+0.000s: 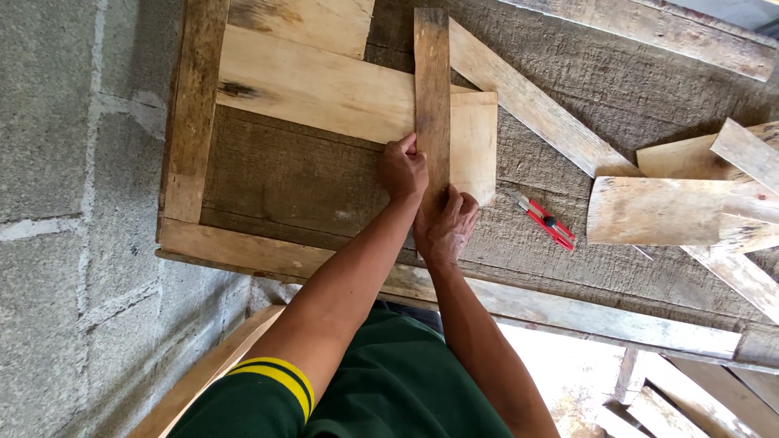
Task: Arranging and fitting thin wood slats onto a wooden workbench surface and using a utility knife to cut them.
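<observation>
Slat (432, 89), a narrow dark strip of wood, lay lengthwise up the middle of the counter (308, 174), crossing over a wide pale board (324, 85) that sat at a slant beneath it. The counter itself was a rough brown surface framed by weathered planks, set against a grey block wall (57, 162). To the right, more pale boards (657, 209) lay piled and overlapping, and one long plank (527, 101) ran diagonally away from the slat. Both hands were pressed on the slat's near end: the left hand (402, 169) gripped its left edge with fingers curled, the right hand (446, 227) lay flatter just below (the two nearly touching). A red utility knife (545, 219) lay just right of the right hand, untouched.
</observation>
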